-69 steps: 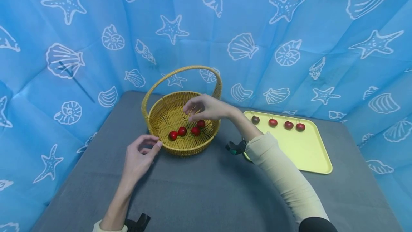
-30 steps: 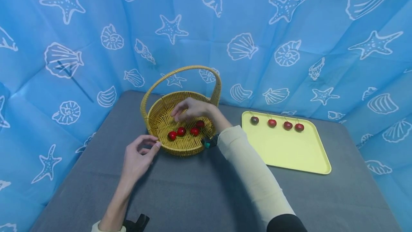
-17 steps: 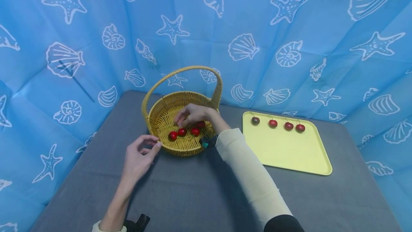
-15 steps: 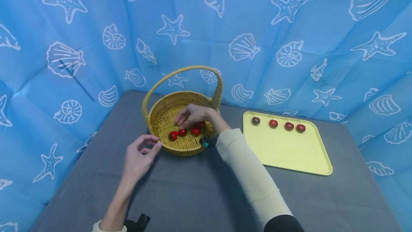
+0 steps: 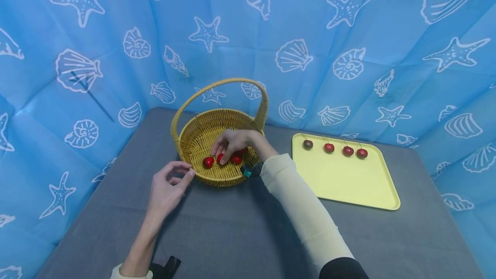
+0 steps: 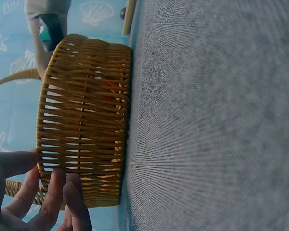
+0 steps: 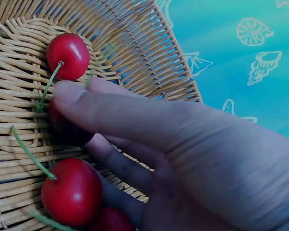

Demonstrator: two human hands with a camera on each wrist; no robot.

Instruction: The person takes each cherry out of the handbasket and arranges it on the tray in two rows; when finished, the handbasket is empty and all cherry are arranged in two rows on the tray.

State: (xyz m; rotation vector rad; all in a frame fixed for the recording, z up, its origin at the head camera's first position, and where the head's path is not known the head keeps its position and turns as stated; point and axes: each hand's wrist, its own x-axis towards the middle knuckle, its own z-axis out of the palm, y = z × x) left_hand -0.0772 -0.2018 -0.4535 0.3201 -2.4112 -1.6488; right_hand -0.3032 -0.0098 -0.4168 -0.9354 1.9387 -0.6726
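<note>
Indoors, the right grip [image 5: 234,141] pinches a cherry [image 7: 67,129] inside the basket [image 5: 199,130] on the bench [image 5: 228,231] (the left grip [image 5: 167,187], narrowed, holds the rim [image 5: 218,180]). From where I stand, the smooth, round fruit could slip that pinch if lifted hastily, and crowding might jostle neighbouring cherries [image 7: 72,192].

Left forearm [image 5: 140,244] is directed toward 1 o'clock, left hand [image 5: 168,184] curled; right forearm [image 5: 304,212] toward 11 o'clock, right hand [image 5: 237,139] pinched.
</note>
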